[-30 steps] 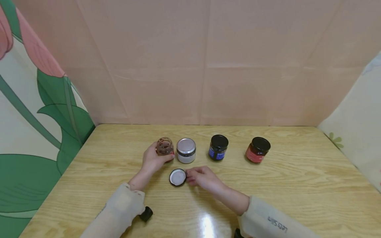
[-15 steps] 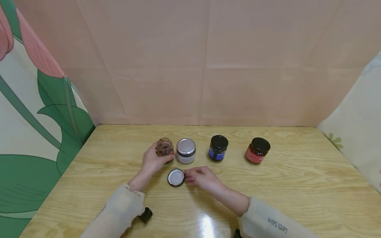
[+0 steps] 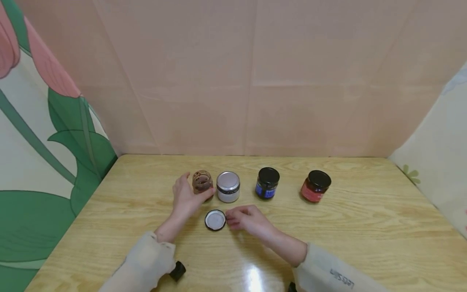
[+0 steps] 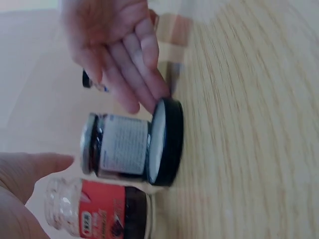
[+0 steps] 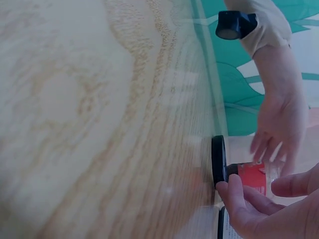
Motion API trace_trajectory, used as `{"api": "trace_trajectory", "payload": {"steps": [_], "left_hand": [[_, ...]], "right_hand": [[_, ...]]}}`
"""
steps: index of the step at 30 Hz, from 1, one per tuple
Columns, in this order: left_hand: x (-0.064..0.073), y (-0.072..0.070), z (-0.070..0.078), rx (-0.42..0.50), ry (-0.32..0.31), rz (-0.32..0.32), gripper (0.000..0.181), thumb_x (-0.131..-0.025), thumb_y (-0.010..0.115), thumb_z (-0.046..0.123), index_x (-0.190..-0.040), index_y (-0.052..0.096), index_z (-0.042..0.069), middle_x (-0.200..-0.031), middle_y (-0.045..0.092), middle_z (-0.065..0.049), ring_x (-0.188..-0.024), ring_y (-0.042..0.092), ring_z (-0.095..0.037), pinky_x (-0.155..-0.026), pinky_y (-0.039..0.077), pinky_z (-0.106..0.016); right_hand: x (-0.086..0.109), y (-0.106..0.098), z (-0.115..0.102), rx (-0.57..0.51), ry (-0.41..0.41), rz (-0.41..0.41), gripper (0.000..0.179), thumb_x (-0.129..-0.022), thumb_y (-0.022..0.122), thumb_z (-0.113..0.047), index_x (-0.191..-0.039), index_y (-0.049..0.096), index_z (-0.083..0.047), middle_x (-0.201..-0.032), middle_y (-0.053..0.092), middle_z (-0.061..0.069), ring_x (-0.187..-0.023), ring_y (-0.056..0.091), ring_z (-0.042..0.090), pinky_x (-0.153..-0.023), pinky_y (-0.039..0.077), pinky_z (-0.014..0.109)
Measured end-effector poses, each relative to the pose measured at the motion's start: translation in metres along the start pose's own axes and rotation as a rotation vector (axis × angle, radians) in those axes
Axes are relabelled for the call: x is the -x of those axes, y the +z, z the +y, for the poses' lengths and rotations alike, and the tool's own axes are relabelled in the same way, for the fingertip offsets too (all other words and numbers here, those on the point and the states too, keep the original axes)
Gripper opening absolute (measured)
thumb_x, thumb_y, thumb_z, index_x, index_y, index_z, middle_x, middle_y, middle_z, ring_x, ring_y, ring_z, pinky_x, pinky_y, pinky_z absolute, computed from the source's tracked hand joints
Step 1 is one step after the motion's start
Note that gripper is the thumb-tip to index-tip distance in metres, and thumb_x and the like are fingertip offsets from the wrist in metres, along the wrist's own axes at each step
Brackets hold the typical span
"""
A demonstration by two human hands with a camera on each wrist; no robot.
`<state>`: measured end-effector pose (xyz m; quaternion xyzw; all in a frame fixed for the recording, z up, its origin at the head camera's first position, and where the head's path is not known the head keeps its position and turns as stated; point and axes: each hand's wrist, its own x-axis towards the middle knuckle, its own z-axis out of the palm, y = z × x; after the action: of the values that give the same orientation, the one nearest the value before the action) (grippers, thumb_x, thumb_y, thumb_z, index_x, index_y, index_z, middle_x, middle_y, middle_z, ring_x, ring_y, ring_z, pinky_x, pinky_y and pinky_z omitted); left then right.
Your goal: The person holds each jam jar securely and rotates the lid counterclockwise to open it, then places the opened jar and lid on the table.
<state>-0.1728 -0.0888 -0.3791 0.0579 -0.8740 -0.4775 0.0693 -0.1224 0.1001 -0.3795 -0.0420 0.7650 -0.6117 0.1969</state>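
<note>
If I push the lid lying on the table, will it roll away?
Probably not: the lid lies flat, pale inside facing up, so it would likely slide. It looks shallow and hollow, so it's probably light. Its neat round shape suggests it's stiff.

Hands (image 3: 185, 199) bare; cream sleeves (image 3: 140, 265) with loose cuffs (image 3: 166, 248), dark lettering (image 3: 341, 278) lower right, black wrist camera (image 3: 177, 271) lower left.

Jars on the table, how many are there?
4. The open glass jar is by the left hand; just right of it stands the silver-lidded jar, then the blue-labelled jar, and farthest right the black-lidded, red-labelled jar.
</note>
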Motion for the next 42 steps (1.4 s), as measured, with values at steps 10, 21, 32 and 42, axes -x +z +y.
{"api": "trace_trajectory", "payload": {"steps": [10, 21, 32, 42], "left_hand": [[0.022, 0.002, 0.020, 0.153, 0.314, 0.272, 0.054, -0.074, 0.078, 0.011, -0.120, 0.052, 0.001, -0.125, 0.045, -0.018, -0.112, 0.043, -0.032, -0.092, 0.040, -0.039], [0.038, 0.014, 0.024, 0.089, 0.363, -0.017, 0.041, -0.079, 0.070, 0.004, -0.116, 0.057, -0.006, -0.111, 0.060, -0.019, -0.100, 0.060, -0.035, -0.088, 0.051, -0.044], [0.046, 0.027, 0.022, -0.094, 0.272, -0.245, 0.082, -0.079, 0.070, 0.017, -0.142, 0.027, -0.013, -0.142, 0.038, -0.033, -0.131, 0.039, -0.044, -0.109, 0.033, -0.052], [0.042, 0.046, 0.026, 0.038, 0.174, -0.165, 0.090, -0.079, 0.073, 0.019, -0.144, 0.021, -0.012, -0.146, 0.027, -0.036, -0.137, 0.029, -0.046, -0.111, 0.028, -0.054]], "right_hand": [[0.000, -0.010, 0.000, 0.011, -0.114, 0.042, 0.030, -0.096, 0.044, -0.006, -0.111, 0.060, 0.015, -0.107, 0.066, 0.030, -0.093, 0.067, 0.037, -0.079, 0.056, 0.039], [0.001, -0.018, 0.001, 0.008, -0.184, 0.180, 0.025, -0.095, 0.046, -0.004, -0.104, 0.065, 0.010, -0.104, 0.068, 0.023, -0.086, 0.067, 0.025, -0.072, 0.055, 0.033], [0.004, -0.025, 0.004, 0.015, -0.180, 0.191, 0.025, -0.096, 0.046, -0.004, -0.106, 0.065, 0.010, -0.104, 0.069, 0.023, -0.085, 0.067, 0.023, -0.071, 0.055, 0.033], [0.004, -0.026, 0.004, -0.021, -0.163, 0.264, 0.023, -0.094, 0.047, -0.001, -0.103, 0.065, 0.009, -0.103, 0.070, 0.020, -0.081, 0.066, 0.017, -0.067, 0.054, 0.031]]}}
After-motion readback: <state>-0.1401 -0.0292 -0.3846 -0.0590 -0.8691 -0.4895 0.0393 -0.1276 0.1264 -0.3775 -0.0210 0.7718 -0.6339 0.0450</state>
